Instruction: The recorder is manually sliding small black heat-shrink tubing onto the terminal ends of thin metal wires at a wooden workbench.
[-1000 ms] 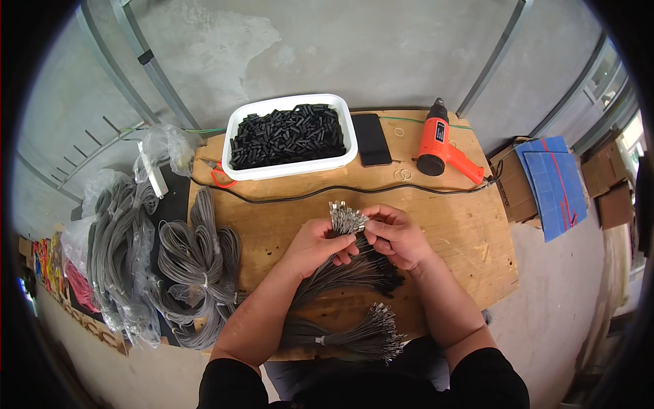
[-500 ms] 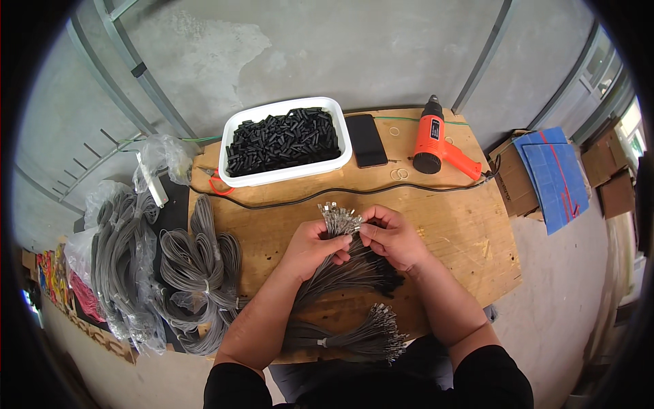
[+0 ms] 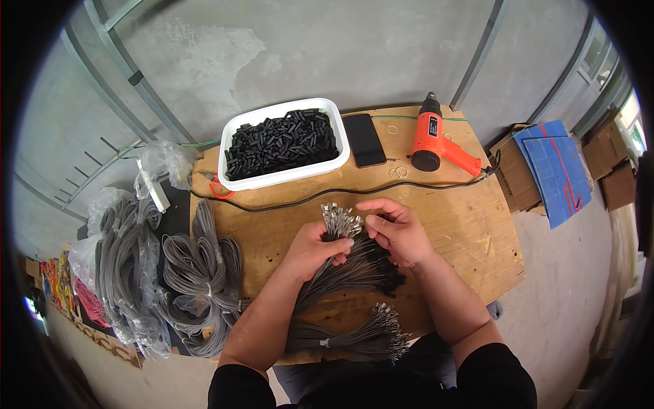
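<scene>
My left hand (image 3: 310, 251) is closed around a bundle of thin grey wires (image 3: 338, 223), its metal-tipped ends sticking up above the fist. Just to the right of those tips is my right hand (image 3: 403, 238), its index finger and thumb apart and nothing visible between them. Under both hands, more grey wires with black ends (image 3: 387, 273) fan out across the tabletop. Nearer to me lies a second tied bundle of grey wires (image 3: 354, 338), its metal tips pointing right.
A white tub (image 3: 346, 146) of short black tubes stands at the back, beside a dark phone (image 3: 364, 140) and an orange heat gun (image 3: 430, 140). A black cable (image 3: 300, 202) crosses the wooden table (image 3: 470, 232). Coiled grey wires (image 3: 204, 273) and red-handled pliers (image 3: 216, 187) lie left.
My right hand has let go of the metal tips and opened, its index finger lifting away. My left hand keeps its hold on the bundle.
</scene>
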{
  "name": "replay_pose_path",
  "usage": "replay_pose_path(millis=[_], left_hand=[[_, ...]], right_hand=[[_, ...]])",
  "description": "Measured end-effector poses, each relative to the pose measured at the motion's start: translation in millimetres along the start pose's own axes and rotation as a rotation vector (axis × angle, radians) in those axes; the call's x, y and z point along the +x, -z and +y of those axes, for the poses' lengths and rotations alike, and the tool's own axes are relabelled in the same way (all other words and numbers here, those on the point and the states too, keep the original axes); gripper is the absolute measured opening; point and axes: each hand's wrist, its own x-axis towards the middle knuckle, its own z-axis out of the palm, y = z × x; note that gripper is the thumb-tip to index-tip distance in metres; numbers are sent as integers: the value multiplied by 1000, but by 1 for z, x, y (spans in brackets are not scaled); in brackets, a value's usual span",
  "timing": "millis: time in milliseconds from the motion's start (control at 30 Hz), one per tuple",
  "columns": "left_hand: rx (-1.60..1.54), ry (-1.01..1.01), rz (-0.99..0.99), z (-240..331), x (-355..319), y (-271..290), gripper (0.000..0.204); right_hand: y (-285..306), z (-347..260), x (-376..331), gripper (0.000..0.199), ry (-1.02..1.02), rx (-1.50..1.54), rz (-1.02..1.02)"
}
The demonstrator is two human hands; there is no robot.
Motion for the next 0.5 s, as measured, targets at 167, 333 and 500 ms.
replay_pose_path(millis=[167, 333, 500], left_hand=[[-31, -2, 3, -2, 1, 3, 16], [-135, -1, 40, -2, 0, 5, 16], [-134, 2, 32, -1, -1, 5, 16]], right_hand=[[6, 1, -1, 16, 91, -182, -51], [3, 1, 1, 9, 97, -195, -38], [3, 2, 3, 7, 53, -169, -68]])
